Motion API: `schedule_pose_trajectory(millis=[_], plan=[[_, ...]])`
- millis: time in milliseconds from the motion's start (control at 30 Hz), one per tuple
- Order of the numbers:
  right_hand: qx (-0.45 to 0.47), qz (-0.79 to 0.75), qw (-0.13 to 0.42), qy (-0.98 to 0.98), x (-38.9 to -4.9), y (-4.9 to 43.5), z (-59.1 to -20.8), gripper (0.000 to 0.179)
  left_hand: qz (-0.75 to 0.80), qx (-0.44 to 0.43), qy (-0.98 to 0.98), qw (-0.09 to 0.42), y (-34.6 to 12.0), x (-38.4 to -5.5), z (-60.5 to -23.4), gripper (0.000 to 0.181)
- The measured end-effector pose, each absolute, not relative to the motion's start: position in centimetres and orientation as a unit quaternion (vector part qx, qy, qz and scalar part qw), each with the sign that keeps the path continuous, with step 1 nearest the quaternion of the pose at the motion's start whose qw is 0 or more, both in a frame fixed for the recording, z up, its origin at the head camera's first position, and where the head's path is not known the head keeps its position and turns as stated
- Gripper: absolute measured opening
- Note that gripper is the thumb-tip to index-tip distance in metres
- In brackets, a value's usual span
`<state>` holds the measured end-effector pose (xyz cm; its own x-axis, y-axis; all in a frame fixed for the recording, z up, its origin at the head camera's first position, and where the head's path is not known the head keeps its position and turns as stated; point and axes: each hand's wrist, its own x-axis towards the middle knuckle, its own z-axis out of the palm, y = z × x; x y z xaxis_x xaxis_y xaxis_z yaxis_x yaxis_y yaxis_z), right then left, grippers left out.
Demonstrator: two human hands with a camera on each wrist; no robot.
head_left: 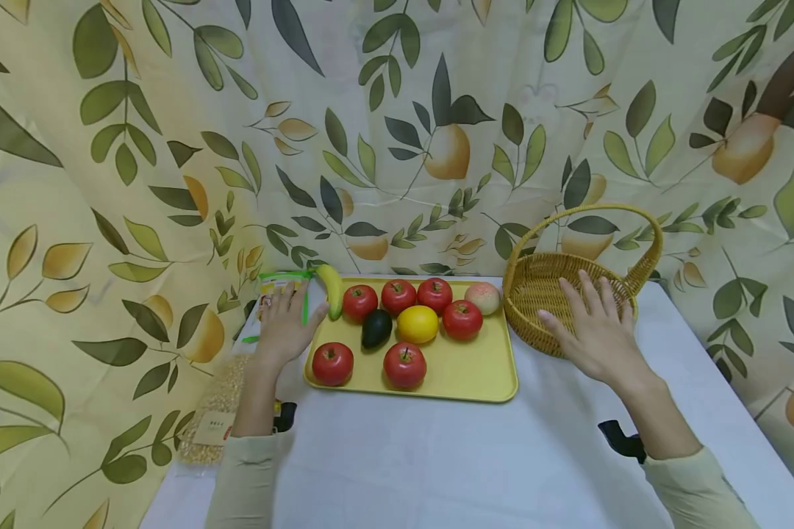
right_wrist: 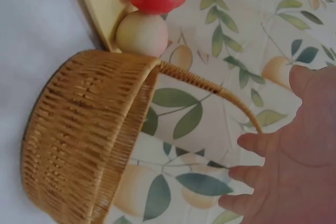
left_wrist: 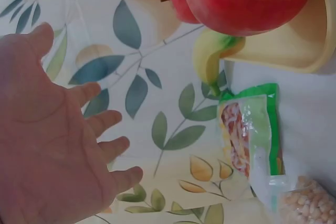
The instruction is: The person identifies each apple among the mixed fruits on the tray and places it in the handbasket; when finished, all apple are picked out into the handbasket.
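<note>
My left hand (head_left: 281, 327) hovers with spread fingers left of a yellow tray (head_left: 470, 371), holding nothing. Beside it a banana (head_left: 331, 288) lies over the tray's back left corner. My right hand (head_left: 595, 334), also empty with fingers apart, overlaps the wicker basket (head_left: 536, 330) in the head view; the right wrist view shows its palm (right_wrist: 299, 166) near the basket's handle (right_wrist: 210, 85). On the tray are several red apples (head_left: 333, 364), a dark avocado (head_left: 376, 329), a lemon (head_left: 417, 324) and a pale pink peach (head_left: 483, 297). No fruit shows inside the basket.
Behind the left hand lies a green-edged plastic packet (left_wrist: 247, 129). A clear bag of pale beans or kernels (head_left: 205, 433) sits by the left forearm. A leaf-patterned curtain (head_left: 397, 147) hangs behind and left of the white table (head_left: 397, 463).
</note>
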<state>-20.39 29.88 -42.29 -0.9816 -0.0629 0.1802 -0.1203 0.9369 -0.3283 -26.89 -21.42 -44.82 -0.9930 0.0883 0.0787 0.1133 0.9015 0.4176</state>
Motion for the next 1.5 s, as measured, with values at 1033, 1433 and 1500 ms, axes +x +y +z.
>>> schedule_pose_trajectory(millis=[1033,1433,1500], plan=[[0.062,0.361,0.019,-0.93,-21.2,24.9,-41.8,0.087,-0.614,-0.071,-0.784,-0.057,-24.8,-26.9,-47.8,0.073],[0.05,0.455,-0.006,-0.889,-22.3,20.8,-43.1,0.077,-0.697,-0.033,-0.714,-0.057,-25.2,-26.4,-49.7,0.075],[0.049,0.477,-0.014,-0.877,-22.6,20.4,-42.9,0.077,-0.705,-0.021,-0.707,-0.052,-25.1,-26.7,-50.0,0.074]])
